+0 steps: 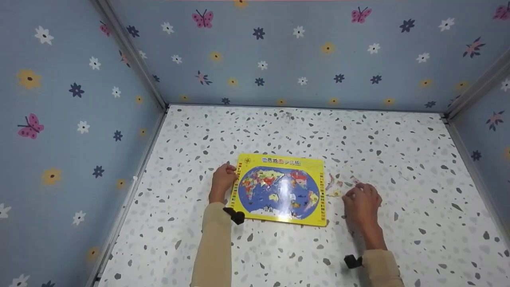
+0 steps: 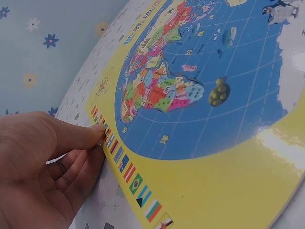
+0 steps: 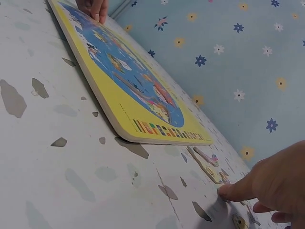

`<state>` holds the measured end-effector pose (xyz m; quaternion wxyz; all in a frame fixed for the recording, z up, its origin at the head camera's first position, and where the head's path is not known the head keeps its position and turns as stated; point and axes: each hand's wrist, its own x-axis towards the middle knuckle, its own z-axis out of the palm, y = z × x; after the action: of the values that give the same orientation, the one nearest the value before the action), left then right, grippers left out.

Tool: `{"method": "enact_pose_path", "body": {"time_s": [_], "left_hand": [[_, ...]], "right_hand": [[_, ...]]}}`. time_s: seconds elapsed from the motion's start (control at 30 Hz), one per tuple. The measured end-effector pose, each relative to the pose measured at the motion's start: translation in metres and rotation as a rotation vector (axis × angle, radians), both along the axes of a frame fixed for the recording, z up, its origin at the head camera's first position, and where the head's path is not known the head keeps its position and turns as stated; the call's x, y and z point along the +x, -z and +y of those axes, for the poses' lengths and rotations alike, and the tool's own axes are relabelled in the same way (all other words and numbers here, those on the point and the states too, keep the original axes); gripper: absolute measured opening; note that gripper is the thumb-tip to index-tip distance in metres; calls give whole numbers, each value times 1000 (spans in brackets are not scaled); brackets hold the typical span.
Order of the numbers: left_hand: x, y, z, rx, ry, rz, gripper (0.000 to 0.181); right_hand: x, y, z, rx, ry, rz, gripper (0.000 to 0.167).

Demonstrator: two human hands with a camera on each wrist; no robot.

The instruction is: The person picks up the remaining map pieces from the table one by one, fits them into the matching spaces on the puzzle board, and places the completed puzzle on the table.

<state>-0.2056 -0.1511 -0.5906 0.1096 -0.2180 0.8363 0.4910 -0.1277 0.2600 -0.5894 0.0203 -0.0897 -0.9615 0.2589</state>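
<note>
A yellow world map puzzle board lies flat on the table, with a blue oval map and rows of small flags along its sides. My left hand pinches its left edge. In the left wrist view that thumb presses on the flag row, other fingers curled at the edge. Right of the board, several small puzzle pieces lie loose. Over the table beside them is my right hand, fingers loosely bent. In the right wrist view its thumb points at the pieces; nothing held is visible.
The white speckled table is bordered by blue flowered panels at the back and both sides. A dark wrist camera mount on the left sleeve overlaps the board's lower left corner. Glare whitens part of the board.
</note>
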Motion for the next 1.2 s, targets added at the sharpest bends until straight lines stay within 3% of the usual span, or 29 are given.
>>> {"method": "enact_pose_path", "body": {"time_s": [0.37, 0.53, 0.7, 0.9, 1.03, 1.2], "left_hand": [[-1, -1, 0, 17, -12, -20, 24], [-1, 0, 1, 22, -23, -32, 23], [-2, 0, 1, 23, -24, -30, 24], [-1, 0, -1, -33, 11, -4, 25], [-2, 2, -1, -18, 1, -20, 26], [-3, 3, 0, -11, -12, -35, 26]], "right_hand": [[0, -3, -1, -59, 17, 13, 13], [-8, -7, -1, -188, 43, 49, 21], [-14, -12, -2, -303, 59, 19, 25], [-17, -16, -4, -373, 63, 7, 32], [-17, -18, -6, -415, 75, -25, 36], [-19, -20, -9, -463, 68, -11, 29]]}}
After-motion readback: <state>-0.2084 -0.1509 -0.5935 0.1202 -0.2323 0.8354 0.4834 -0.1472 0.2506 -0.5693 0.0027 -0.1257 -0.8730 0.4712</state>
